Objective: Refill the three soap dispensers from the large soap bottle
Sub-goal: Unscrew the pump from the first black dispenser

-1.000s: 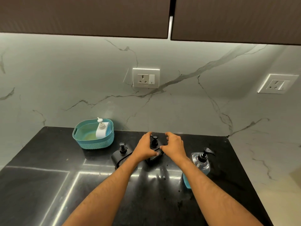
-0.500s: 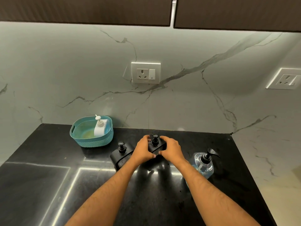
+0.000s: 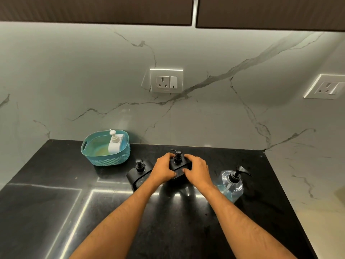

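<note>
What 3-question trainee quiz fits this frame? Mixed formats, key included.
1. True or false: the white dispenser stands inside the teal basket.
2. Which item do the left hand and right hand grip together?
A. clear bottle
B. middle black dispenser
C. the basket
3. Fill in: the other black dispenser stands to the ___ of the gripped one.

Key: 1 true; 2 B; 3 left

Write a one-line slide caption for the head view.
Both hands, left and right, grip a black dispenser beside the large soap bottle.
</note>
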Tool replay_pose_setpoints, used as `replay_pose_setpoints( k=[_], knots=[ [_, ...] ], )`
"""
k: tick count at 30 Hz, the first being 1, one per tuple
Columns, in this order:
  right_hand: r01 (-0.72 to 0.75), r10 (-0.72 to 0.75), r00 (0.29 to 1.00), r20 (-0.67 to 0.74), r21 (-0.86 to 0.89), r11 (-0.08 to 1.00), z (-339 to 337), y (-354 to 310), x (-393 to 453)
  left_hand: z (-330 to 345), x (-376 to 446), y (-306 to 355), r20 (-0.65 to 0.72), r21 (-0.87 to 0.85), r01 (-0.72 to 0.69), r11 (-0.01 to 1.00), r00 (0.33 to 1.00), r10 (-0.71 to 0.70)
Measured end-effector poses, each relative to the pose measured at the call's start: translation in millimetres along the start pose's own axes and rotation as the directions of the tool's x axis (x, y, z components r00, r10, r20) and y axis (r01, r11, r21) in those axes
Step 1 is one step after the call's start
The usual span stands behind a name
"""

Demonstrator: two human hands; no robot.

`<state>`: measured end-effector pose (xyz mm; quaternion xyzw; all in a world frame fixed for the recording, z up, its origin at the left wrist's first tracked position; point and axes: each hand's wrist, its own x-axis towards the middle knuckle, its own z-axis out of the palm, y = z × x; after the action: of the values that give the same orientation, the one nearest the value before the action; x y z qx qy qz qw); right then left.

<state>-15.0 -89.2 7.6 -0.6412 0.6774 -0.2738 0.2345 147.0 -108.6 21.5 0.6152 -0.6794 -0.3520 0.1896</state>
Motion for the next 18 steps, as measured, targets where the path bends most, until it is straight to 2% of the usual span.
replay_pose_setpoints(
  k=[9, 18],
  knots=[
    [0.082, -0.084, 0.993, -0.081, -0.031, 0.996, -11, 6, -45, -1, -40, 7, -0.013, -0.022, -0.115, 0.993, 0.993, 0.115],
    [0.108, -0.11, 0.989, -0.094, -0.026, 0.994, -4, 13, -99, 8, -85, -5, 0.026, -0.004, -0.157, 0.988, 0.987, 0.157]
  ],
)
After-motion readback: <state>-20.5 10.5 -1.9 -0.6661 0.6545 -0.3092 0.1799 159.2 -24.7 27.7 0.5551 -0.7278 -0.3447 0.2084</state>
